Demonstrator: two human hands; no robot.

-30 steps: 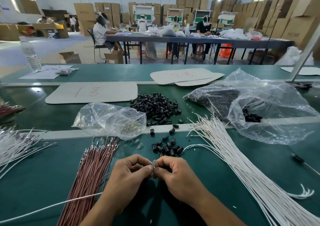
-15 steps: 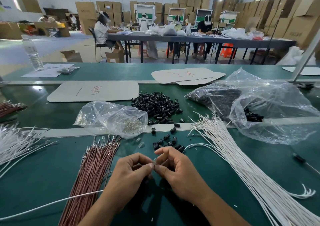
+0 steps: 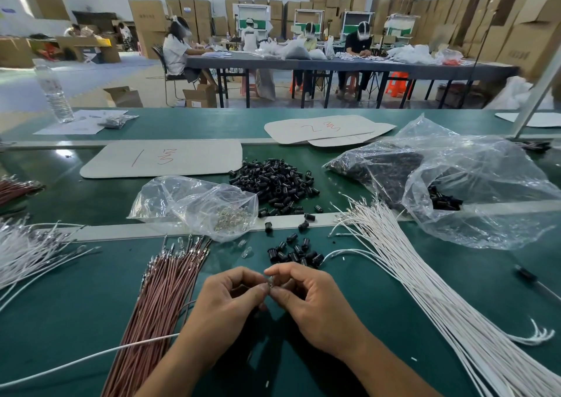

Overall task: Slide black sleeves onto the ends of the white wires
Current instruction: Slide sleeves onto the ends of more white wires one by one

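1. Compared with a second ago, the right hand (image 3: 306, 299) arches its fingers higher against the left hand (image 3: 224, 299). The fitting looks unfinished.
2. Both hands pinch the metal tip of one white wire (image 3: 91, 357), which trails left across the table (image 3: 60, 305). Any sleeve on it is hidden.
3. Loose black sleeves (image 3: 294, 254) lie just beyond the fingers.
4. The cards (image 3: 164, 158) bear red handwriting I cannot read.

Ctr front, over table (image 3: 76, 320): L hand (image 3: 224, 302) + R hand (image 3: 315, 308), fingertips meeting. Single wire (image 3: 115, 349) from front-left to L hand. Just behind hands: loose sleeves (image 3: 293, 252); further back, sleeve pile (image 3: 273, 184). Small bag (image 3: 188, 202) left of pile, big bag (image 3: 485, 190) right. Wire bundle (image 3: 158, 305) left of hands, wire fan (image 3: 425, 290) right.
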